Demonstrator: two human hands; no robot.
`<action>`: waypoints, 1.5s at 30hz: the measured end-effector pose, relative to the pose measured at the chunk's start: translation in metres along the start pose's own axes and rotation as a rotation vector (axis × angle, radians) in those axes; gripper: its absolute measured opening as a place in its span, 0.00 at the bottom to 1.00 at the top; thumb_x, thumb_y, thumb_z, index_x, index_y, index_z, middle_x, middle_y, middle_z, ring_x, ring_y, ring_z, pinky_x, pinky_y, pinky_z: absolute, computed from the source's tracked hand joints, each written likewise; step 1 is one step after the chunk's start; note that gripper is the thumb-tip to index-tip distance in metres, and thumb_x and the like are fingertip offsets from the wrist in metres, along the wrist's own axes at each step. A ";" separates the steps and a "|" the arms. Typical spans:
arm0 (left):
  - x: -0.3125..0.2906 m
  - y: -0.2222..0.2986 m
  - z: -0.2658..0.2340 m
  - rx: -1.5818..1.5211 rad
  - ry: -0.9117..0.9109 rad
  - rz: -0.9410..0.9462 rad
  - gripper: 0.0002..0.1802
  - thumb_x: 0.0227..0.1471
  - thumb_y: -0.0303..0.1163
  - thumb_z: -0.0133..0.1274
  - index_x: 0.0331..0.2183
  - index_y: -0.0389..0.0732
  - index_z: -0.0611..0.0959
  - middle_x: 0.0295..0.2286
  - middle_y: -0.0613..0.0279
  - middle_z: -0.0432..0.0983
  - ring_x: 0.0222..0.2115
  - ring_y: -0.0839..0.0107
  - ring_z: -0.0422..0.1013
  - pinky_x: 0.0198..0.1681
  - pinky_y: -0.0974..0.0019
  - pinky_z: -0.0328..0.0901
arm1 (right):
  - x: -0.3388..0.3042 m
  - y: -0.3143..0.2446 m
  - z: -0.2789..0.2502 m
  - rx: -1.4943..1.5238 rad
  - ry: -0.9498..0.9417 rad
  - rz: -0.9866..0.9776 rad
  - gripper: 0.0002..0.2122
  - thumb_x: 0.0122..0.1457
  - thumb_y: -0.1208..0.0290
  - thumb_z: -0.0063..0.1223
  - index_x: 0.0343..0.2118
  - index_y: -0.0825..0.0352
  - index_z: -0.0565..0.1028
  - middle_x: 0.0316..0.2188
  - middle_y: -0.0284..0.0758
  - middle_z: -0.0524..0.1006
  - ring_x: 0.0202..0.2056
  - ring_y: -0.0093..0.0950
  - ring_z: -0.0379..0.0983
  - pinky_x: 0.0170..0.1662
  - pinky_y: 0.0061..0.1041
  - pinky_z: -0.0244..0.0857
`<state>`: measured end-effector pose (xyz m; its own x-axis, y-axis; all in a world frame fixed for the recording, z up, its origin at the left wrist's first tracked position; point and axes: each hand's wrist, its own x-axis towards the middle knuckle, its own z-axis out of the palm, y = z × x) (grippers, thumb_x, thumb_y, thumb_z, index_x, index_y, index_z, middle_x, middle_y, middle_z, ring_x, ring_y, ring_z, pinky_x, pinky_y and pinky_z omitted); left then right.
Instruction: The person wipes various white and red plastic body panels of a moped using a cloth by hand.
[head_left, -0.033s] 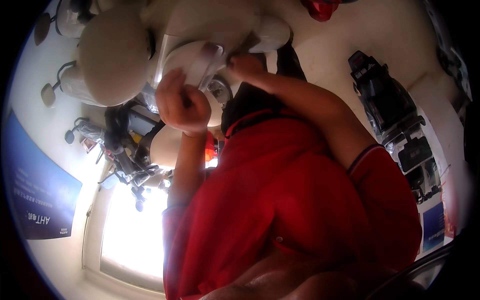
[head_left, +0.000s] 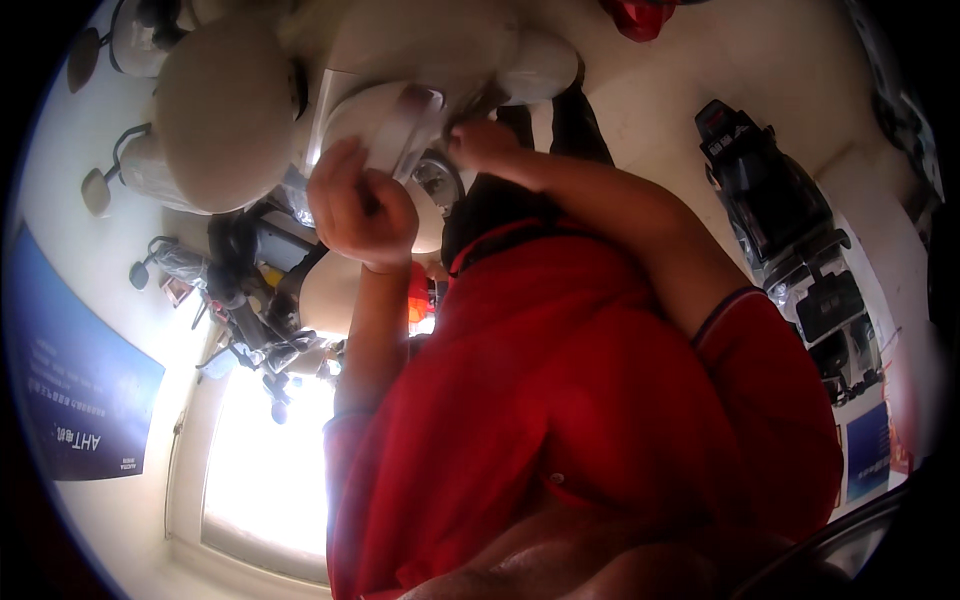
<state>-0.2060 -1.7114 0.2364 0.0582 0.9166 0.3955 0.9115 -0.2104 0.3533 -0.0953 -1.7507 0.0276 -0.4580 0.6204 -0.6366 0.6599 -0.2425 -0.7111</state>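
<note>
My left hand [head_left: 360,207] is raised, its fingers curled in against the thumb beside a pale rounded panel [head_left: 365,112]. Whatever it pinches, if anything, is too small to make out. A shiny translucent strip, perhaps clear plastic [head_left: 408,138], runs along the panel's right side, between my two hands. Just right of that strip, my right hand [head_left: 484,147] is closed with the fingertips turned toward the panel; what lies in its grip is hidden. Below the strip, between the hands, shows a round dark-rimmed part [head_left: 436,178].
Scooters with pale seats [head_left: 225,115] and mirrors [head_left: 96,190] crowd the left. Dark scooter parts [head_left: 245,290] lie beyond my left forearm. On the right stands a black scooter [head_left: 770,195]. A red object [head_left: 640,18] is at the top. A blue poster [head_left: 85,370] hangs beside a bright window [head_left: 265,465].
Both hands have shifted very slightly left, the right hand a little more. Their closed shapes look the same.
</note>
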 end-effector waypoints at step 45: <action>0.013 0.004 0.003 -0.015 0.027 0.018 0.10 0.47 0.20 0.45 0.32 0.31 0.79 0.33 0.49 0.79 0.33 0.55 0.76 0.39 0.59 0.71 | 0.006 0.253 -0.171 0.715 0.312 0.148 0.17 0.64 0.58 0.45 0.50 0.63 0.73 0.45 0.38 0.76 0.45 0.29 0.73 0.48 0.29 0.68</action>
<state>-0.2001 -1.6998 0.2407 0.0634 0.9033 0.4244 0.9043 -0.2318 0.3584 0.1710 -1.6811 -0.1055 -0.1373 0.6993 -0.7015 0.1098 -0.6932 -0.7124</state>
